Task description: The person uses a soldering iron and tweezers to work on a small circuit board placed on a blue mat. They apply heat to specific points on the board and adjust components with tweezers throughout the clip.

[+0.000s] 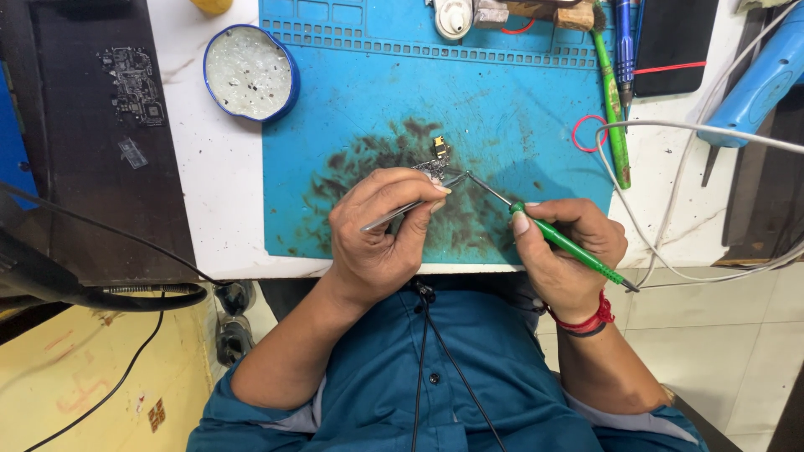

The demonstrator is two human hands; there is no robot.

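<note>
My left hand (381, 226) grips metal tweezers (410, 208) whose tips press on a small circuit board part (437, 159) lying on the stained blue work mat (502, 109). My right hand (569, 251) holds a green-handled soldering iron (569, 244) like a pen. Its thin metal tip reaches left and meets the tweezer tips at the small part. Both hands rest near the front edge of the mat.
A round blue tin (249, 72) with whitish paste sits at the mat's left. A green tool (613, 109), a red ring (588, 132), white cables (670, 167) and a blue hot-air handle (758, 79) lie right. A dark board (109, 125) lies left.
</note>
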